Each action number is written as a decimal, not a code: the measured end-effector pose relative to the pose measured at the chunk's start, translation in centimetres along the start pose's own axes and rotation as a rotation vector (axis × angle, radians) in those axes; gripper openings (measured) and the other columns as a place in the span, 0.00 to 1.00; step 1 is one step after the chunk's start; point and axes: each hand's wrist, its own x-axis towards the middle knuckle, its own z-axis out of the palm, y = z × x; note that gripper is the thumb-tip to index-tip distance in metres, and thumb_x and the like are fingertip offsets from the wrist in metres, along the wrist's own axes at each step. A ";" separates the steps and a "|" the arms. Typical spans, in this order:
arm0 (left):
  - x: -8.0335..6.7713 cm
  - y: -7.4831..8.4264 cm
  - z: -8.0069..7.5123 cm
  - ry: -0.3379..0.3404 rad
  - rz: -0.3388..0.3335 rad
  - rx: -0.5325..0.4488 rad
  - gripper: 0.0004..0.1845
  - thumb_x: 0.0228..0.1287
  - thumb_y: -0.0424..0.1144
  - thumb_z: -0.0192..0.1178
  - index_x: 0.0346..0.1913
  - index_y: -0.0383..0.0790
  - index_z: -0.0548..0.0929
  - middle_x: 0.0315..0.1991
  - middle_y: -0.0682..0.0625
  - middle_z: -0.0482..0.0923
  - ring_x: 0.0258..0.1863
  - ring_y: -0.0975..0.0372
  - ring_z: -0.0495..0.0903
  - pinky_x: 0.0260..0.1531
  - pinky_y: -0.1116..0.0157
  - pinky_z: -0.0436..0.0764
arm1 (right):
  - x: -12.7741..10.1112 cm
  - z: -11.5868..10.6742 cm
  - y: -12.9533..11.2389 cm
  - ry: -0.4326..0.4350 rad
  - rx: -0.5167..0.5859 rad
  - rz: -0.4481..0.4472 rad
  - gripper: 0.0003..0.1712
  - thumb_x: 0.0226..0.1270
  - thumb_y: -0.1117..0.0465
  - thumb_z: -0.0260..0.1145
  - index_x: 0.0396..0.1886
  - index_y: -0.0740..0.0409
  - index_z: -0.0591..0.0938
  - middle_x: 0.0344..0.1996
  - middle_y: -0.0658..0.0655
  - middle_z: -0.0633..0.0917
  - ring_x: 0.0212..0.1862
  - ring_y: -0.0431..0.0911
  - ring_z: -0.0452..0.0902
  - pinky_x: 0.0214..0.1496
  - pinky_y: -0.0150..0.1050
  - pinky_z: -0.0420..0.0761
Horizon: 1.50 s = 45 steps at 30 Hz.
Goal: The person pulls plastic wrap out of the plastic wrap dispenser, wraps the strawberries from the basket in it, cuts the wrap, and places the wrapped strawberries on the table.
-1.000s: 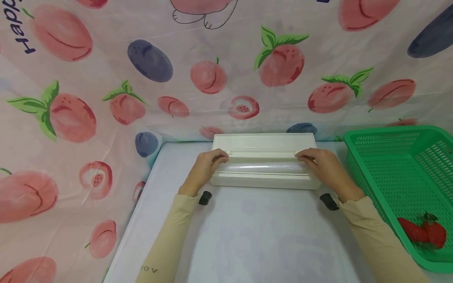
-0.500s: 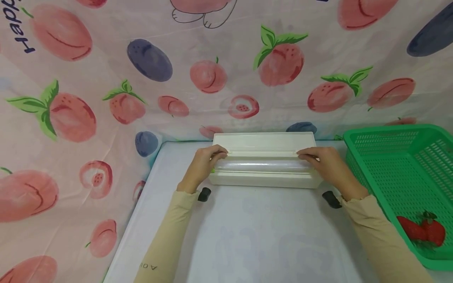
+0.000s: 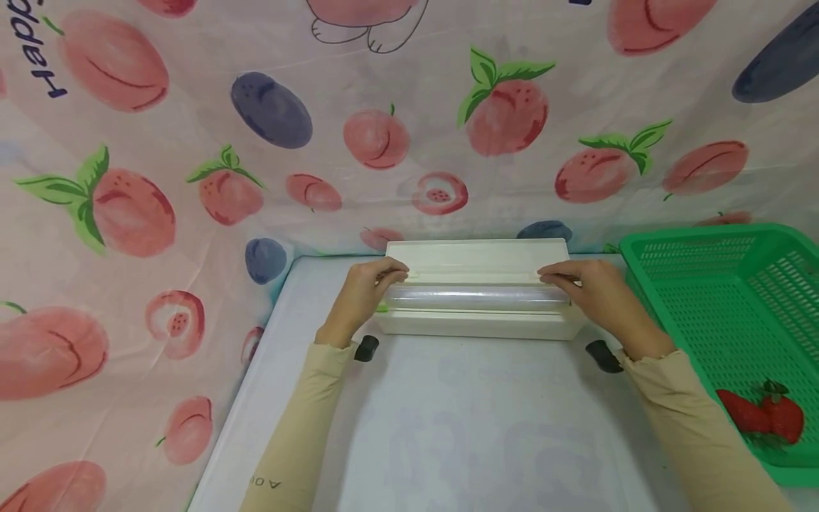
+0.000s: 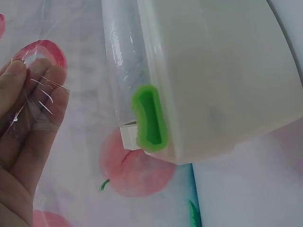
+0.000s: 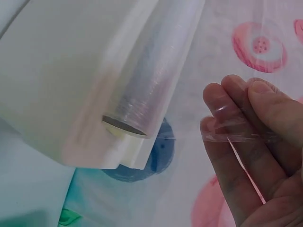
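A white cling film dispenser [image 3: 476, 326] stands at the back of the table, lid raised. Its roll of cling film [image 3: 476, 296] shows along the opening. At the left corner my left hand [image 3: 360, 293] pinches a loose end of clear cling film [image 4: 45, 97] between thumb and fingertips. My right hand [image 3: 598, 295] pinches the same sheet at the other end, its fingers wrinkling the film. In the right wrist view the end of the cardboard core [image 5: 124, 125] shows. A bright green clip-like piece [image 4: 150, 118] sits on the dispenser's left end.
A green plastic basket [image 3: 665, 341] with strawberries [image 3: 782, 419] stands at the right. The white table [image 3: 486, 427] meets a fruit-printed cloth [image 3: 384, 78] behind and to the left. Black straps [image 3: 603, 355] sit at both wrists.
Both hands have drawn slightly apart, the left to the left and up, the right to the right. More of the roll now shows, and the green piece has come into view.
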 end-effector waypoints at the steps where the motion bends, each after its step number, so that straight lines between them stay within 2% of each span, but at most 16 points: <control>1: 0.0 0.0 0.0 0.002 -0.001 0.001 0.07 0.65 0.31 0.64 0.42 0.33 0.87 0.39 0.46 0.88 0.39 0.59 0.86 0.44 0.62 0.84 | 0.0 -0.1 0.0 0.000 -0.004 -0.004 0.12 0.60 0.72 0.70 0.44 0.65 0.88 0.40 0.64 0.89 0.43 0.55 0.87 0.44 0.53 0.83; 15: 0.1 0.7 -0.6 0.024 0.031 0.001 0.06 0.65 0.31 0.64 0.42 0.33 0.87 0.39 0.46 0.88 0.38 0.60 0.85 0.41 0.62 0.84 | 0.0 -1.0 -0.5 -0.003 -0.047 -0.018 0.12 0.60 0.71 0.71 0.44 0.62 0.89 0.38 0.62 0.90 0.40 0.52 0.87 0.37 0.37 0.82; 21: 0.0 0.8 -0.8 0.032 0.037 0.003 0.06 0.65 0.31 0.64 0.42 0.33 0.87 0.38 0.46 0.88 0.37 0.60 0.85 0.40 0.62 0.83 | 0.0 -1.2 -0.7 0.013 -0.057 -0.032 0.12 0.60 0.71 0.71 0.44 0.62 0.89 0.38 0.61 0.90 0.39 0.52 0.87 0.36 0.44 0.83; 28: 0.0 0.9 -1.0 0.032 0.039 0.017 0.06 0.64 0.32 0.65 0.42 0.35 0.87 0.38 0.47 0.88 0.37 0.61 0.85 0.40 0.62 0.83 | 0.0 -1.4 -0.9 0.020 -0.050 -0.055 0.13 0.58 0.71 0.72 0.44 0.61 0.89 0.37 0.60 0.90 0.38 0.50 0.88 0.34 0.28 0.77; 35: 0.0 1.3 -1.4 0.031 0.052 0.019 0.05 0.64 0.31 0.65 0.41 0.36 0.87 0.38 0.48 0.88 0.38 0.61 0.86 0.41 0.62 0.84 | 0.0 -1.7 -1.1 0.021 -0.035 -0.068 0.12 0.59 0.70 0.72 0.44 0.60 0.89 0.37 0.59 0.90 0.38 0.49 0.88 0.38 0.16 0.72; 42: 0.0 1.4 -1.5 0.028 0.056 0.003 0.06 0.65 0.32 0.65 0.41 0.34 0.87 0.38 0.47 0.88 0.40 0.60 0.86 0.46 0.61 0.85 | -0.1 -2.0 -1.5 0.005 -0.015 -0.050 0.13 0.59 0.71 0.72 0.44 0.61 0.89 0.37 0.58 0.90 0.38 0.48 0.87 0.42 0.28 0.83; 45: -0.1 1.5 -1.6 0.027 0.055 -0.001 0.05 0.65 0.32 0.65 0.41 0.35 0.87 0.38 0.48 0.88 0.40 0.60 0.86 0.45 0.61 0.85 | -0.1 -2.1 -1.7 -0.004 -0.001 -0.041 0.12 0.60 0.72 0.71 0.44 0.62 0.88 0.37 0.58 0.90 0.37 0.48 0.87 0.43 0.23 0.81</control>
